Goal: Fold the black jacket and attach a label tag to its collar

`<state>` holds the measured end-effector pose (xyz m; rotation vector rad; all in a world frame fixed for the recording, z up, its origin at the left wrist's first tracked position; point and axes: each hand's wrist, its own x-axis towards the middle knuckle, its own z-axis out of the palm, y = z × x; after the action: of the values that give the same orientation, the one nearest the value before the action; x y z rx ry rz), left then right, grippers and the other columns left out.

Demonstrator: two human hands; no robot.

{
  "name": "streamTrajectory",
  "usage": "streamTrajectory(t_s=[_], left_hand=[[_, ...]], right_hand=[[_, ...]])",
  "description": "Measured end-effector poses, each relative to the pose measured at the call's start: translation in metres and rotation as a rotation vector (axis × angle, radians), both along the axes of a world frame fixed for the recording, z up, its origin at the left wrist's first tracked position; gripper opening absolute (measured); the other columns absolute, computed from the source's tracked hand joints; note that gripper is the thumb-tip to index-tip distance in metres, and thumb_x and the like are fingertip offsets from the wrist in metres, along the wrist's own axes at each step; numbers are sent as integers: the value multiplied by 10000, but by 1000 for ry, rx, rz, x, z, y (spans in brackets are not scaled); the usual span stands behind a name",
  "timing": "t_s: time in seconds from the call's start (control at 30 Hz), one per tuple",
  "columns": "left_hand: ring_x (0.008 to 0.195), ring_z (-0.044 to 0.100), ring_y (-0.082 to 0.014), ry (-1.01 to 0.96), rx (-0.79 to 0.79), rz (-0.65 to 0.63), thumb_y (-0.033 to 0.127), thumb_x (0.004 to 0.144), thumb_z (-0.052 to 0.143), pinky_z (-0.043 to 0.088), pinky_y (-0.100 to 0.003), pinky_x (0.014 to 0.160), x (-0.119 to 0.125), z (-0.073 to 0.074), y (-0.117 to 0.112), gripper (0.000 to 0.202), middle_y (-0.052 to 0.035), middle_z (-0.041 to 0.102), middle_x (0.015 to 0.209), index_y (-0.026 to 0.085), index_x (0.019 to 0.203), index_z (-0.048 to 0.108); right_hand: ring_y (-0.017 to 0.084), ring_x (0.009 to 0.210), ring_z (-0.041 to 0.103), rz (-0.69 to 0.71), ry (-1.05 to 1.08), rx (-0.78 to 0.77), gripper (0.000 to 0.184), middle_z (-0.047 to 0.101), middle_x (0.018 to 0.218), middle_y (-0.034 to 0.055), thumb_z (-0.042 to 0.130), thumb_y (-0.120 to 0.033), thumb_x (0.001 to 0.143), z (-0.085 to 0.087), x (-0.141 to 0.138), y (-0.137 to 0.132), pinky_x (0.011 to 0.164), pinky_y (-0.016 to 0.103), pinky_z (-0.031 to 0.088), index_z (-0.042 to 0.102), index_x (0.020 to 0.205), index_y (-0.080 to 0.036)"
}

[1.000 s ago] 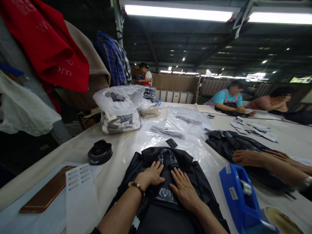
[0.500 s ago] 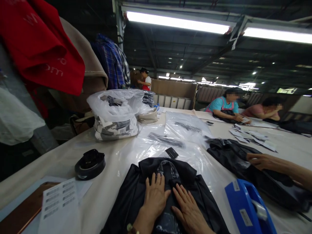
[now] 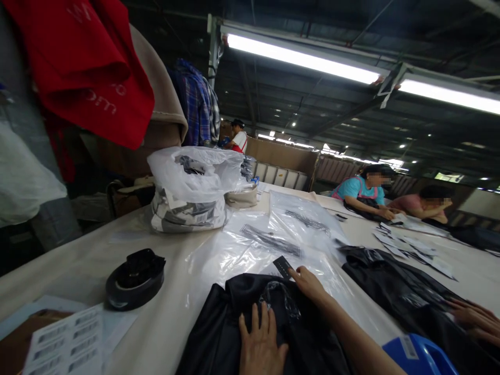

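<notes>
The black bag [image 3: 302, 344] is lying flat on the pale table [image 3: 167, 312] in front of the person, its plastic-wrapped loop end pointing away and its long axis running from the person toward the far side, the near end passing out of view. The left hand [image 3: 260, 333] is resting palm down on it below the loop, fingers spread and gripping nothing. The right hand [image 3: 308, 284] is reaching over the bag's far right edge, its fingertips meeting one black tag [image 3: 282, 266]; whether they are pinching it cannot be told. Two clear plastic bags [image 3: 250, 263] are lying beyond, each showing one printed strip. One black roll [image 3: 117, 291] and one label sheet [image 3: 64, 344] are sitting to the left; one blue dispenser [image 3: 408, 351] and a second black bag [image 3: 394, 281] are lying to the right. Half a second ago both palms were pressing the bag; now only the left is staying there, while the dispenser is showing less, lower in view.
</notes>
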<state>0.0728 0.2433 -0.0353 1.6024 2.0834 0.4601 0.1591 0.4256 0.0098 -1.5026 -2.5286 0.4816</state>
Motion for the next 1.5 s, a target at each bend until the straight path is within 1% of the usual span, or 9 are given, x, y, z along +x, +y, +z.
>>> streamTrajectory(t_s=[0.17, 0.47, 0.63, 0.83, 0.97, 1.1, 1.23, 1.37, 1.5], left_hand=[[1384, 116, -349, -48, 5, 32, 557, 843, 323, 63, -647, 1088, -1, -3, 7, 705, -106, 141, 1486, 133, 1404, 275], [1372, 172, -355, 48, 38, 102, 493, 830, 421, 133, -640, 1090, 6, -32, 20, 654, -92, 196, 1479, 182, 1394, 310], [1371, 176, -355, 59, 52, 97, 484, 835, 397, 139, -643, 1085, 6, -36, 21, 645, -102, 208, 1478, 172, 1393, 314], [1366, 186, -373, 38, 70, 81, 472, 828, 397, 119, -665, 1072, 4, -30, 19, 648, -115, 209, 1477, 167, 1394, 316], [1385, 133, -338, -24, 24, 65, 516, 826, 378, 72, -620, 1099, 0, -12, 12, 689, -100, 156, 1489, 151, 1403, 284], [1386, 103, -352, -100, 13, 15, 547, 825, 356, 46, -632, 1090, -5, 2, 6, 723, -122, 134, 1491, 127, 1407, 273], [1386, 103, -350, -95, 14, 8, 537, 831, 341, 41, -626, 1090, -5, 5, 3, 714, -133, 142, 1491, 116, 1405, 282], [1387, 103, -350, -82, 32, 21, 510, 832, 345, 29, -623, 1091, -4, 7, 2, 701, -129, 151, 1491, 111, 1404, 281], [1390, 83, -347, -91, 28, 14, 483, 833, 342, 9, -614, 1093, -3, 7, 0, 697, -129, 132, 1496, 97, 1407, 261]], right_hand=[[149, 812, 611, 6, 113, -202, 345, 637, 896, 31, 513, -469, 870, -22, -33, 19, 781, 361, 498, 602, 971, -152], [126, 645, 630, -97, 497, -493, 352, 663, 768, 1, 606, -266, 817, -32, -59, 21, 669, 316, 532, 546, 1137, -131], [230, 812, 665, -44, 723, -461, 594, 706, 881, 49, 601, -166, 624, -24, -58, 18, 761, 384, 527, 543, 1215, -131], [250, 890, 659, 159, 731, -454, 587, 708, 981, 55, 553, -209, 587, -2, -36, 9, 821, 406, 519, 597, 1170, -160], [237, 913, 650, 240, 610, -318, 565, 691, 1036, 57, 562, -208, 600, 6, -19, 3, 843, 387, 509, 598, 1162, -163], [246, 946, 613, 278, 435, -31, 452, 665, 1017, 78, 575, -226, 668, 6, -11, -6, 889, 409, 473, 627, 1114, -178], [220, 905, 588, 335, 271, 229, 309, 609, 953, 98, 425, -190, 806, 5, -6, -19, 855, 377, 475, 665, 1000, -196], [189, 844, 580, 398, 145, 359, 393, 586, 895, 84, 359, -59, 771, 1, 3, -27, 792, 312, 494, 646, 1005, -190], [216, 858, 557, 451, 96, 448, 468, 584, 896, 114, 277, -16, 771, -3, 9, -33, 809, 362, 492, 602, 1084, -141]])
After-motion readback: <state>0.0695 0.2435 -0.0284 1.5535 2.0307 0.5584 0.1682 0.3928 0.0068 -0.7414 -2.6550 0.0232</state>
